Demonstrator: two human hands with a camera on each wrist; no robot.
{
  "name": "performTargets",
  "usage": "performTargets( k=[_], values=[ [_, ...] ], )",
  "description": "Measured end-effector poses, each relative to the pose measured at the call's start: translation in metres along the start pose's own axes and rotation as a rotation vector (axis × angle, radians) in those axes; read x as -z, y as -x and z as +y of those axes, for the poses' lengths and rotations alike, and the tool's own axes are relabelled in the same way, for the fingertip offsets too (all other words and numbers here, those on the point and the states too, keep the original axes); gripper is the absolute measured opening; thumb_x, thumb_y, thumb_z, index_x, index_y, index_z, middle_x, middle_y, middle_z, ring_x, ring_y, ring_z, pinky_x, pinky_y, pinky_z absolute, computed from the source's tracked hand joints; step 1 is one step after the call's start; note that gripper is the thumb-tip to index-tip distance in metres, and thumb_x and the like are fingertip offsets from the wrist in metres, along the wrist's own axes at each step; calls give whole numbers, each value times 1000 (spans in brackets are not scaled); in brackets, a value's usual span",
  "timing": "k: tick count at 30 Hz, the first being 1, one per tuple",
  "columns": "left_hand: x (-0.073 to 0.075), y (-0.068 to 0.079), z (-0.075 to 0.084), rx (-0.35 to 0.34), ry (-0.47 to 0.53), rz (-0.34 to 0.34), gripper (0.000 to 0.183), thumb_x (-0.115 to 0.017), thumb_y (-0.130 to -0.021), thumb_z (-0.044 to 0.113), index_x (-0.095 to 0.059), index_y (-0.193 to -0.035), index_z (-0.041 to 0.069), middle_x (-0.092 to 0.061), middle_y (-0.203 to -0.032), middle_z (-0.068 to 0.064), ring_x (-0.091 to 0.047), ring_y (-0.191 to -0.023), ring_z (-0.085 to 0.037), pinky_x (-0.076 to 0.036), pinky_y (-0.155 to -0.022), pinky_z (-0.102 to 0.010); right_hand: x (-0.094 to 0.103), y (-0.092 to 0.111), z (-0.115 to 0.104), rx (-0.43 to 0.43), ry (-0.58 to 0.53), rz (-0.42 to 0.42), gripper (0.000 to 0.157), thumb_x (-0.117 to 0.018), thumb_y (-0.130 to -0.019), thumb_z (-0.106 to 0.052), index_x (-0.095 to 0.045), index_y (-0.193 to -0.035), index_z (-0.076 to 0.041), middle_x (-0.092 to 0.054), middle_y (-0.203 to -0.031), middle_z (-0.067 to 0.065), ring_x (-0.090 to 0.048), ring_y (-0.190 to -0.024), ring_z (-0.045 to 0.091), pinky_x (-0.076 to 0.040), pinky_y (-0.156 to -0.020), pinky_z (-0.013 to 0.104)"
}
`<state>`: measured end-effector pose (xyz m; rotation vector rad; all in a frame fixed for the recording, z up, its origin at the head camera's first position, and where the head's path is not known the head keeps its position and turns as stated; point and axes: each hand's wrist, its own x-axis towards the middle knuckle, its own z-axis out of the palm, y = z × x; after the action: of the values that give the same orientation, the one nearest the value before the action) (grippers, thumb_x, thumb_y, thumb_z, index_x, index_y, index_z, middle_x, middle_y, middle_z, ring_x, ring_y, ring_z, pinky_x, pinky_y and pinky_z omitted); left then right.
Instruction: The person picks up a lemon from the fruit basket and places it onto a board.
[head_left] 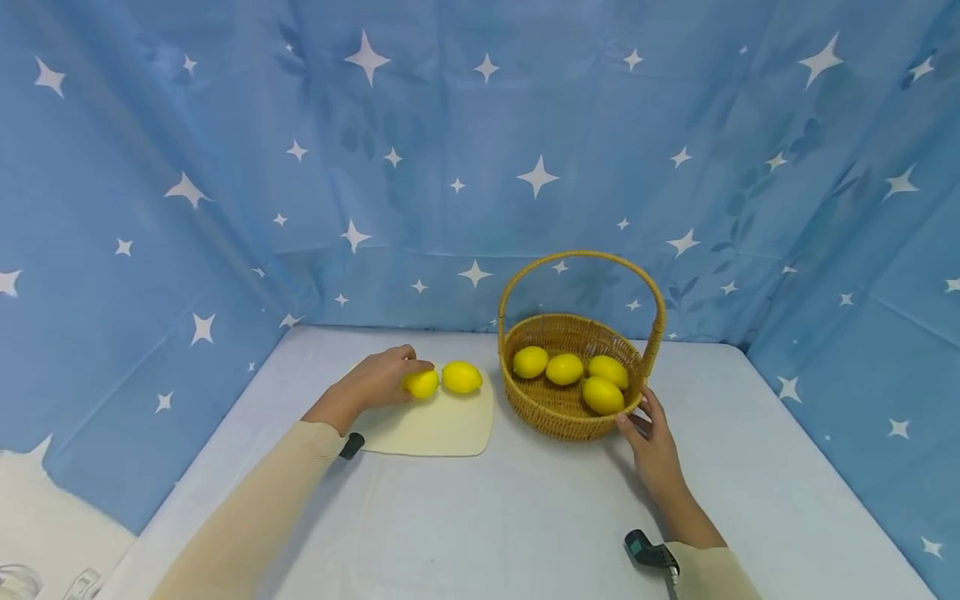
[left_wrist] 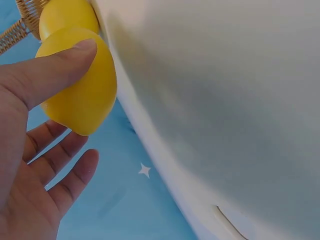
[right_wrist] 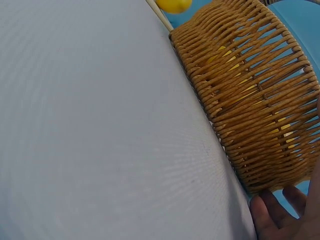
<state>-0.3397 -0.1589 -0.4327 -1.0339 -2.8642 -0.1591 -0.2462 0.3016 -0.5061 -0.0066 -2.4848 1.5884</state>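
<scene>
While left hand [head_left: 386, 379] grips lemon [head_left: 422, 384], fingers [left_wrist: 44, 138] part-hidden.

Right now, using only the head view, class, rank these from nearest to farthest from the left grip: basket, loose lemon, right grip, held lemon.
1. Held lemon: in the left grip.
2. Loose lemon: just right of it, on the cream board.
3. Basket: right of the board.
4. Right grip: at the basket's right side.

My head view looks forward and down over my left hand [head_left: 384, 379] and right hand [head_left: 657, 443]. Each wrist view looks closely along its hand; all share the basket [head_left: 551, 425].
</scene>
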Motion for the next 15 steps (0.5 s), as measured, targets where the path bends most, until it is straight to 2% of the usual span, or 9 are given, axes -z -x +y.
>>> performTargets(
  k=[10, 15],
  values=[
    [-7, -10, -11, 42, -9, -17, 53, -79, -83, 21, -62, -132, 24, -55, -109, -3, -51, -88, -19, -48, -80, -35, -1, -1, 1, -14, 15, -2, 79, -53, -99, -45, -2, -157, -32, -19, -156, 20, -34, -135, 43, -34, -102, 61],
    [-8, -12, -17, 37, 2, 0, 52, -79, -82, 20, -63, -132, 22, -55, -108, -5, -51, -87, -20, -48, -78, -36, -1, -1, 0, 1, 4, 1, 77, -53, -100, -43, -2, -157, -33, -20, -156, 21, -34, -134, 44, -33, -102, 62]
  ],
)
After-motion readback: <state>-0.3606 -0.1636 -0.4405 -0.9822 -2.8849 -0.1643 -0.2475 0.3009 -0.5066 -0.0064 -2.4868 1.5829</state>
